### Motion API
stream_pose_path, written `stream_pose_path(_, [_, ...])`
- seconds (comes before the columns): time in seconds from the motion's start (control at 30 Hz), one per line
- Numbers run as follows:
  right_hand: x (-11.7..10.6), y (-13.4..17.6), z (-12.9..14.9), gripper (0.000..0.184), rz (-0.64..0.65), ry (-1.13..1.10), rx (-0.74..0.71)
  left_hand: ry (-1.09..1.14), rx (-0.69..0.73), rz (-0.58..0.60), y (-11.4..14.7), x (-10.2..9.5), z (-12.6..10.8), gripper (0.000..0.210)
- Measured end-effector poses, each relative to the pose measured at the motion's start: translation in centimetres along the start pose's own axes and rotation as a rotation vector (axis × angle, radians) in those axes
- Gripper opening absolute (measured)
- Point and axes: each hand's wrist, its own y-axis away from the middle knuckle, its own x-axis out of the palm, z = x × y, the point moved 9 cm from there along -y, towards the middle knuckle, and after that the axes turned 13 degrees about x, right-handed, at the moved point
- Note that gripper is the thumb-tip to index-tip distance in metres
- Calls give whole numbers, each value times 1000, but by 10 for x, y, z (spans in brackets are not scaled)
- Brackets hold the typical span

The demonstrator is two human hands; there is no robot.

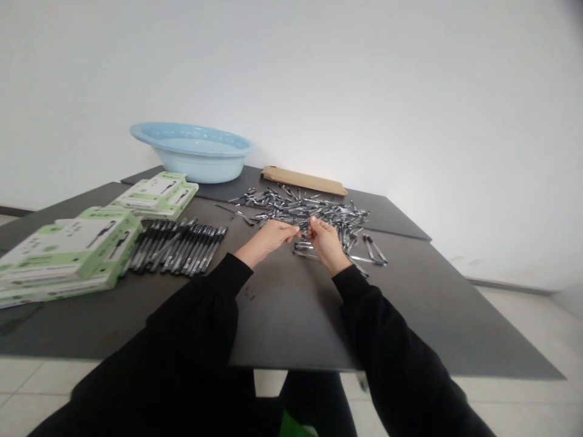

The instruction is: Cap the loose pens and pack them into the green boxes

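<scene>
My left hand (272,238) is closed in a pinch at the near edge of a loose pile of black-and-clear pens (310,209). Close beside it, my right hand (326,241) has its fingers pressed together over the pile's front. What either hand holds, if anything, is too small to make out. To the left, a row of pens (175,246) lies side by side on the dark table (282,303), with one pen askew on top.
Green-and-white pen boxes (82,243) are stacked on the left, more boxes (155,193) behind them. A light blue basin (195,155) stands at the back, near a flat brown cardboard piece (304,180). A pale wall rises behind the table.
</scene>
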Motion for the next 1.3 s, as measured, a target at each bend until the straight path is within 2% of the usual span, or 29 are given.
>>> stream_pose_path(0.1, [-3,-3,2,48,-34,93,-3,26,-23,-12,0,-4,1,30])
stream_pose_path(0.17, [-5,-6,8,43,-71,247,-45,113,-63,-73,0,-14,4,26])
stream_pose_path(0.3, [6,-11,17,20,-109,709,-220,281,-138,-232,1,-42,13,21])
stream_pose_path(0.37, [14,-15,8,19,-118,987,-240,287,-165,-270,1,-49,18,21])
stream_pose_path(0.43, [19,-19,-4,20,-125,1210,-223,251,-166,-278,1,-49,19,21])
stream_pose_path(0.53, [26,-21,-15,21,-110,1369,-217,204,-136,-245,1,-41,16,20])
stream_pose_path(0.63, [30,-20,-19,23,-88,1449,-226,178,-111,-226,1,-36,11,21])
stream_pose_path(1.03, [45,-16,-22,21,-74,1604,-357,-4,-18,-257,-1,-42,5,25])
stream_pose_path(1.17, [37,-15,-4,22,-120,1475,-378,-45,8,-256,-1,-45,2,27])
stream_pose_path(1.3, [-3,-14,35,28,-280,1110,-332,-96,45,-196,-3,-40,-2,29])
